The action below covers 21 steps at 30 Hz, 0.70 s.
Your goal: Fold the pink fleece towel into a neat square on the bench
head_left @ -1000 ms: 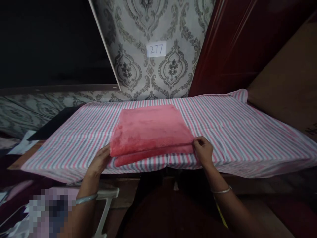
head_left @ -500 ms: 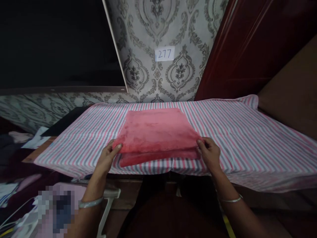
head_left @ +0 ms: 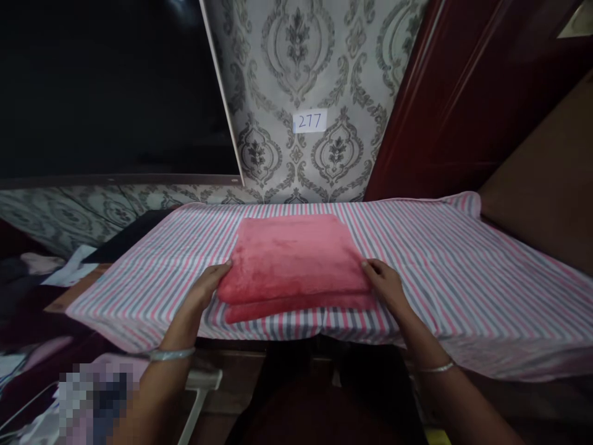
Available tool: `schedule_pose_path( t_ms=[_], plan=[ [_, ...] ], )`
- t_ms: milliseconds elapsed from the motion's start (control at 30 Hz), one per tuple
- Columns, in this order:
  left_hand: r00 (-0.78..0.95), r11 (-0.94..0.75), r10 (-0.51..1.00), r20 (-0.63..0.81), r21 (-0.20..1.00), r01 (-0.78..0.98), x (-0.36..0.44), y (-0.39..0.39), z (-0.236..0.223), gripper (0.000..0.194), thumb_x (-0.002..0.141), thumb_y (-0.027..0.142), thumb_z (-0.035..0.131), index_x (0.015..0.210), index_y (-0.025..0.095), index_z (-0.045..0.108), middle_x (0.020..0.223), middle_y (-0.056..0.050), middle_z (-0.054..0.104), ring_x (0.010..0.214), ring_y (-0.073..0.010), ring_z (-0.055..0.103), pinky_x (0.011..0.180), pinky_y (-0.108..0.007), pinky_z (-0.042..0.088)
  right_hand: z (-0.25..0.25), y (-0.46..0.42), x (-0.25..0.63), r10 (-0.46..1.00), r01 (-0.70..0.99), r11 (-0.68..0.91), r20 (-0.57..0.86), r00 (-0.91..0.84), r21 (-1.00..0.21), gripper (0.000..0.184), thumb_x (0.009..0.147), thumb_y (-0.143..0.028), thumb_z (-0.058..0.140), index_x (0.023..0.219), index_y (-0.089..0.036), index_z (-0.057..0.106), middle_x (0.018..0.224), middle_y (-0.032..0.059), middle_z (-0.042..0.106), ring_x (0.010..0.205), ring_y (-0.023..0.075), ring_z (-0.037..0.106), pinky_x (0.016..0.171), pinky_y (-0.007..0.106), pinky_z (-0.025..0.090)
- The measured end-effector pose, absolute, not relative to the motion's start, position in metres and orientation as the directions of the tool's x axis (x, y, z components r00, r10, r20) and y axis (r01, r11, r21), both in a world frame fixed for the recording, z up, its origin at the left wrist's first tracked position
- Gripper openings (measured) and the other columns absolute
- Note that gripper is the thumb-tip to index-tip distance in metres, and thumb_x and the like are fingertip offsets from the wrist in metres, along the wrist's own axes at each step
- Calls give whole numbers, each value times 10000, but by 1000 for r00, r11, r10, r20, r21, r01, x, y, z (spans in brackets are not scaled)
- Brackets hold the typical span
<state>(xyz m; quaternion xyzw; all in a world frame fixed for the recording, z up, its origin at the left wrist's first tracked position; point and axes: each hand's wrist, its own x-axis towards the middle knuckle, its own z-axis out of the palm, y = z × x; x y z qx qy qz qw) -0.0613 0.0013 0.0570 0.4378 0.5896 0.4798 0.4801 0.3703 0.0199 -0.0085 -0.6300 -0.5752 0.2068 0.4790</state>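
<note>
A folded red plush cloth (head_left: pixel 296 259) lies in layers on the striped cloth (head_left: pixel 430 266) that covers the table. Whether it is a towel or a small blanket, I cannot tell. At its left side my left hand (head_left: pixel 209 285) is closed on the edge, thumb uppermost and the other fingers partly hidden. My right hand (head_left: pixel 385 283) pinches the right edge between thumb and fingers. The upper layer's front edge rests a little behind the lower layer's, which shows as a darker red strip near the table's front.
A large dark screen (head_left: pixel 111 93) hangs at the upper left, beside a paper label (head_left: pixel 309 120) reading 277 on patterned wallpaper. A dark red wooden panel (head_left: pixel 445 111) rises at the right. Clothes and cables lie low on the left, by a pale metal frame (head_left: pixel 199 395).
The raised front edge of the upper layer has come down onto the lower one. Both hands have slid slightly back along the sides. The view has tilted up a little.
</note>
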Motion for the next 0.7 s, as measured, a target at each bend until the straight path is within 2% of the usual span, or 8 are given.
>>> schedule_pose_path(
  t_ms=[133,233,333,467,600,700],
  plan=[
    [-146,272,948,-283,958,-92,-62,32,63,217,719,339,797,670,157,690,581,-54,696,528,-199,646,519,-271,514,14,53,363,960,639,68,224,166,-766,385,861,-458,499,919,-183,762,988,100,770,945,264,687,825,332,499],
    [-104,313,935,-338,928,-201,-64,55,67,54,757,185,699,770,133,702,618,-67,713,549,-210,679,534,-275,544,26,76,354,976,759,18,176,128,-651,394,921,-388,479,1055,-160,771,1068,115,770,1009,256,699,848,307,500],
    [-52,283,951,-303,930,-236,-63,72,73,205,714,67,648,903,115,712,741,-84,756,702,-232,742,654,-300,602,35,95,345,973,812,-41,162,165,-582,407,943,-347,499,1199,-143,739,1177,144,744,1095,257,689,900,294,492],
    [-2,231,971,-240,937,-261,-57,84,77,428,642,-5,681,1045,136,708,868,-74,780,829,-226,760,767,-320,617,43,112,337,969,835,-88,149,199,-543,416,962,-358,516,1242,-132,725,1199,165,731,1125,269,683,911,289,480],
    [5,216,976,-220,954,-210,-52,90,79,501,586,67,779,1077,153,723,903,-82,790,853,-266,761,775,-360,622,50,121,329,965,863,-119,148,218,-490,436,987,-362,485,1266,-109,706,1255,197,691,1151,272,661,921,303,464],
    [-8,208,977,-213,961,-183,-50,92,76,473,576,149,828,1039,144,734,909,-94,791,862,-289,755,754,-373,621,53,124,320,966,908,-135,151,209,-396,444,1002,-393,459,1189,-104,739,1253,215,672,1106,279,668,882,324,477]
  ],
)
